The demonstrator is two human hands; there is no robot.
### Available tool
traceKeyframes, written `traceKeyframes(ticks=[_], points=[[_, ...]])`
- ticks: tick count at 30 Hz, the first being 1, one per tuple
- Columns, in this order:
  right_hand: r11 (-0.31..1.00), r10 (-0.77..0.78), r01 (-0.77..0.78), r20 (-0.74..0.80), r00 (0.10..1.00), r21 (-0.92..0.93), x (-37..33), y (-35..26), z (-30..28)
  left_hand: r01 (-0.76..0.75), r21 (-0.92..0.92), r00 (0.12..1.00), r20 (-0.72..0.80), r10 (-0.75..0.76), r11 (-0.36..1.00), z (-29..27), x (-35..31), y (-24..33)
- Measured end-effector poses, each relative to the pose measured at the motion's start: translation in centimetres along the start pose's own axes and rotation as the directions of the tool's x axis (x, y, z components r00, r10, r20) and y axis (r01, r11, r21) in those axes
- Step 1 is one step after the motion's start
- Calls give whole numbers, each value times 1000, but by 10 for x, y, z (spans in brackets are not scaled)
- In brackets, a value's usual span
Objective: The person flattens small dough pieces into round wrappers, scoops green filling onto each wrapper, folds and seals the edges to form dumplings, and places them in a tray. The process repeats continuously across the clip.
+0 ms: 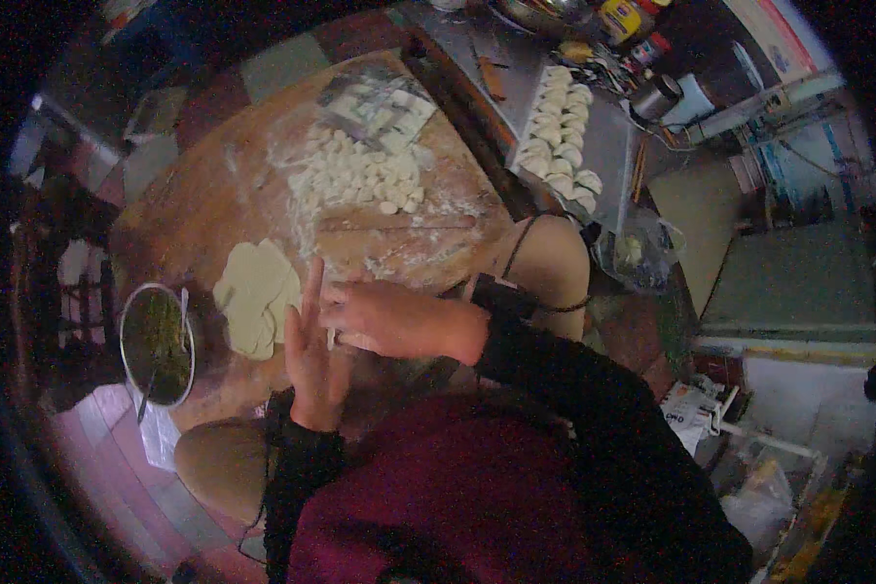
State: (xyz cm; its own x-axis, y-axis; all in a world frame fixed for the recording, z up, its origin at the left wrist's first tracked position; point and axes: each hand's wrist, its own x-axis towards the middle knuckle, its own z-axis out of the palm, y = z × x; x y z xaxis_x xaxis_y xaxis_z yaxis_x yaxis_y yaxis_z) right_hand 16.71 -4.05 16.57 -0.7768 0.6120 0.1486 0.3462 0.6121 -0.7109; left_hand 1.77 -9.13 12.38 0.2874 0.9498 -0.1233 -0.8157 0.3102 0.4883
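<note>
My left hand is held upright above the near edge of a floured wooden board, its visible fingers stretched out. Against its palm side, my right hand has its fingers curled together. A small pale bit shows where the two hands meet; what it is, I cannot make out. Left of my hands lies an overlapping pile of flat, round dough wrappers. Beyond them a thin rolling pin rests on the flour, with many small dough pieces behind it.
At the board's left stands a bowl of green filling with a utensil in it. Rows of folded dumplings sit on a surface at the back right, near jars and a dark cup. A patterned sheet lies at the board's far end.
</note>
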Motion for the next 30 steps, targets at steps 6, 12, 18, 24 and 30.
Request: traceKeyframes(ticks=[6, 12, 18, 24, 30], points=[[904, 362, -236, -343, 867, 357, -85, 69, -126, 85, 330, 996, -32, -79, 940, -3, 15, -1], [760, 469, -644, -613, 636, -87, -201, 160, -244, 165, 387, 975, -201, -92, 907, -36, 15, 8], [603, 572, -773, -567, 592, -198, -231, 227, -237, 226, 346, 924, -371, -88, 911, -48, 21, 7], [688, 553, -713, -539, 635, -135, -256, 261, -231, 114, 329, 979, -197, -50, 937, -52, 17, 11], [459, 505, -721, -516, 693, -519, -189, 228, -232, 155, 263, 944, -323, -65, 952, -58, 8, 3]])
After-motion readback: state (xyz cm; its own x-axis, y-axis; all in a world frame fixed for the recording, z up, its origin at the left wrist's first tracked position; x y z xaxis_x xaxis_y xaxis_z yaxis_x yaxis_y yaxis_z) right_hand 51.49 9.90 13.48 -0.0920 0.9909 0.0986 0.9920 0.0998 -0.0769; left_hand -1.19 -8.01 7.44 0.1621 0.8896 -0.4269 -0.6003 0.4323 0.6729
